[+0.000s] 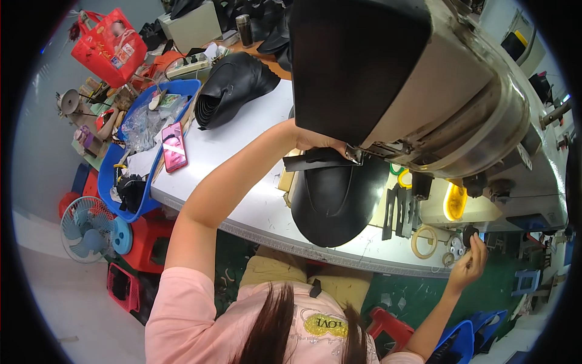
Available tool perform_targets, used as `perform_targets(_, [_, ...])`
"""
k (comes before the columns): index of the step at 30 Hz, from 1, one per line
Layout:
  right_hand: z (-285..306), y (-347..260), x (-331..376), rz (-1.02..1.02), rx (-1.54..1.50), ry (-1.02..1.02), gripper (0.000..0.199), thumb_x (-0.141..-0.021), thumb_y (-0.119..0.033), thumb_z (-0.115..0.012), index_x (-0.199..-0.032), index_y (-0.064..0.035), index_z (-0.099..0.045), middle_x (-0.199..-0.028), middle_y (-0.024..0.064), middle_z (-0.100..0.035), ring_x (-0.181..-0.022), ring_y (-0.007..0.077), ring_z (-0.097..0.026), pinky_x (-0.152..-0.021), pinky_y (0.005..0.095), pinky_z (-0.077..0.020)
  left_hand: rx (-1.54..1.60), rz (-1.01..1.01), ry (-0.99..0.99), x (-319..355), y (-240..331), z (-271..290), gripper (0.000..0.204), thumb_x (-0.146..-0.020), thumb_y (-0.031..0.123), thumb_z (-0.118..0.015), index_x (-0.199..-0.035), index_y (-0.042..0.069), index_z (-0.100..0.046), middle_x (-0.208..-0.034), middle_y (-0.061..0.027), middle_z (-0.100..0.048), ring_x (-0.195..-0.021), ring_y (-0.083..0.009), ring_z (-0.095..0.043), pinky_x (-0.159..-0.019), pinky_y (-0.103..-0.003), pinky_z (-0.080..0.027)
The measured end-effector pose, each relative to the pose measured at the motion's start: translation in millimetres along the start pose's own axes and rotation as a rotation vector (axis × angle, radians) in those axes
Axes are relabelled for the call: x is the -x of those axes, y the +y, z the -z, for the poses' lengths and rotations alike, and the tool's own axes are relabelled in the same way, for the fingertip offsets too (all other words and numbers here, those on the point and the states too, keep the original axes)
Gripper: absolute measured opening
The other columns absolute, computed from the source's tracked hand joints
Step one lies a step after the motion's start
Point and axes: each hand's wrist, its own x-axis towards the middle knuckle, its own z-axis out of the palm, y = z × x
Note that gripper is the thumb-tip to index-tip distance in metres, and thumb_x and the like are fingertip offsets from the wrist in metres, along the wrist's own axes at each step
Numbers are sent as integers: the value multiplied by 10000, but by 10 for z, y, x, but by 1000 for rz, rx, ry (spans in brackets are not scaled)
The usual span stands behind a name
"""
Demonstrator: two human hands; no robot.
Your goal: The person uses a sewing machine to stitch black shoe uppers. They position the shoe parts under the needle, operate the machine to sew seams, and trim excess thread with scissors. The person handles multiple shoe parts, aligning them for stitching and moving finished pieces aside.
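My left hand point(318, 141) reaches under the sewing machine's head, against a black leather strip point(318, 160). Its fingers are bent at the metal presser foot point(353, 154), partly hidden by the head. Below the strip, a large rounded black leather piece point(333, 212) with a curved seam line spreads over the white table. Out at the right, my right hand point(471, 264) is raised beyond the table's edge. Its fingertips pinch a small dark round piece point(468, 235), too small to name.
The sewing machine point(461, 91) fills the upper right. Rolled black leather point(233, 88), a phone point(174, 147) and blue baskets point(112, 176) lie to the left. Black strips point(397, 212) and a tape ring point(424, 242) sit right of the work. A fan point(88, 233) stands at lower left.
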Motion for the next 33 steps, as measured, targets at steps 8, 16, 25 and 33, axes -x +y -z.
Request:
perform_targets(8, [306,1167,-103,-256,-60,243,155,-797,-25,-478,-910,8,-578,-908,126,-596,-814,242,-571,-709,320,-448,-67,89,12,113,93,-106,489,-656,64,-688,-1111,28,-513,-1047,-94,-554,-977,-180,-493,-858,-259,-363])
perform_targets(16, [1493,3724,-1071,-753,-69,190,447,-837,-381,-413,-1077,-17,-509,-896,123,-569,-736,179,-551,-578,315,-444,30,91,-29,37,-43,-53,435,-639,73,-704,-1043,29,-548,-996,-85,-570,-931,-176,-509,-827,-258,-380])
perform_targets(25, [-269,3129,202,-741,-455,401,368,-844,-287,-488,-1057,8,-542,-846,63,-580,-603,111,-463,-470,226,-359,36,53,19,77,-67,-5,326,-646,20,-680,-958,18,-583,-914,-81,-589,-820,-157,-546,-762,-248,-436])
perform_targets(33, [264,1114,-340,-553,-158,679,300,-870,-231,-452,-980,15,-585,-860,53,-603,-548,85,-431,-466,218,-335,55,64,-121,42,-13,-7,379,-661,17,-667,-1025,16,-558,-953,-75,-583,-864,-152,-534,-782,-254,-435])
